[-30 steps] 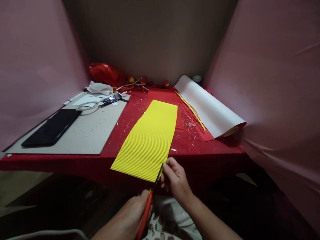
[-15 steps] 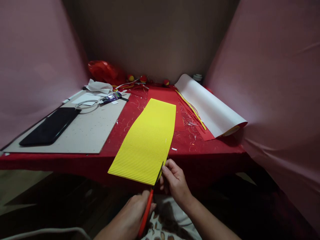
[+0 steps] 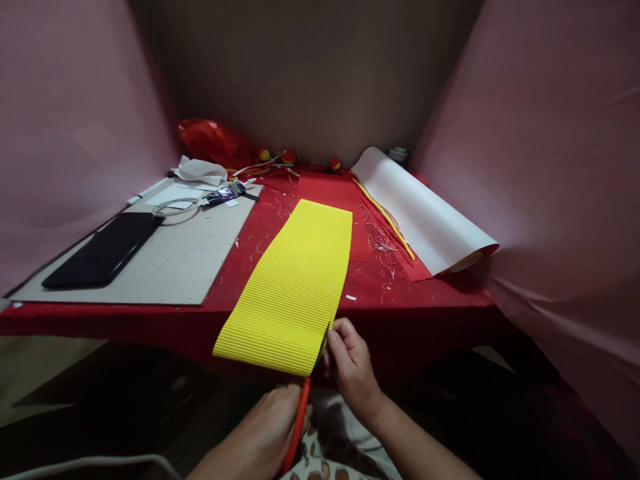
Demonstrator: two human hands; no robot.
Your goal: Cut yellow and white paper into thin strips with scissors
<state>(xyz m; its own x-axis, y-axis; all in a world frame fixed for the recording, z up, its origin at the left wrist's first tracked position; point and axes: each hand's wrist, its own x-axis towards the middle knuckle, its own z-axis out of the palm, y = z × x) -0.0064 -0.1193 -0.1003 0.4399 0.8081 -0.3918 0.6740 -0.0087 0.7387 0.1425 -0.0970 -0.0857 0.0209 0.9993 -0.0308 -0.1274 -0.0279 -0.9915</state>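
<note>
A sheet of yellow corrugated paper stretches from the table toward me, its near end hanging past the table edge. My left hand is closed around the red handles of a pair of scissors. The blades lie along the sheet's near right corner, partly hidden by the paper. My right hand pinches the right edge of the yellow paper between thumb and fingers, close to the blade tips.
A grey board on the left carries a black phone, a tube and a ring of cable. Red corrugated paper lies behind the yellow sheet. On the right are a white-backed roll, yellow strips and scraps. A red bag sits at the back.
The near end of the yellow sheet has curled down slightly. Less of the scissor blades shows, and they have shifted a little along the right edge. Both hands stay nearly in place.
</note>
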